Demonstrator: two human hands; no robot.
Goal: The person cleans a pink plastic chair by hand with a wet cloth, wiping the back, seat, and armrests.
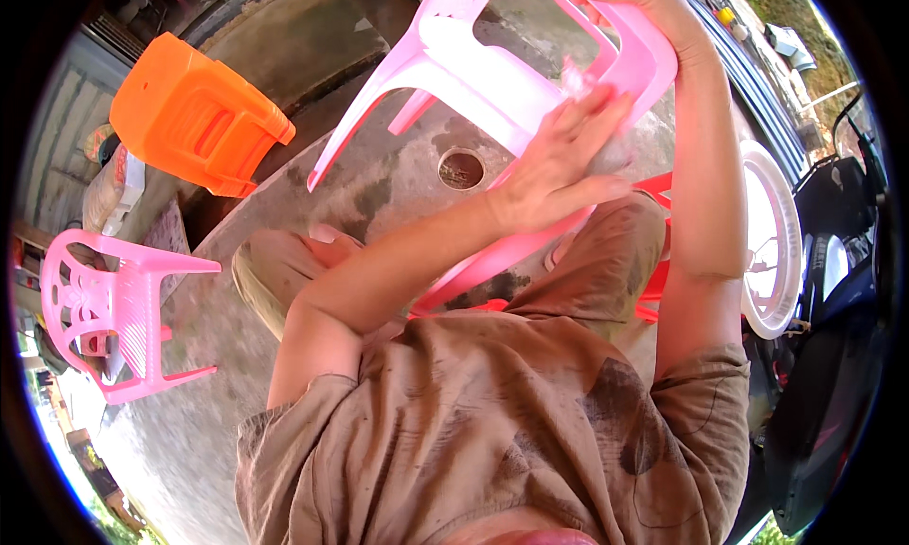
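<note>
A pink plastic chair point(490, 83) is tilted in front of me, with one leg pointing down to the left. My right hand point(639, 2) grips a broad curved part of it at the top of the view. My left hand point(568, 158) is at the chair's near side, back of the hand up and fingers pointing right. Crumpled pale, translucent material point(614, 154) shows blurred between its thumb and fingers and past the fingertips. The fingers partly hide where it meets the chair. A long pink plastic edge point(461, 279) runs below my left forearm, between my knees.
Orange plastic stools point(206, 119) stand stacked at left, near a sack point(110, 190). Another pink chair point(131, 310) is on the concrete floor point(206, 438). A round hole point(461, 168) opens in the floor ahead. A white spoked ring point(788, 247) and a dark motorbike point(838, 275) are at right.
</note>
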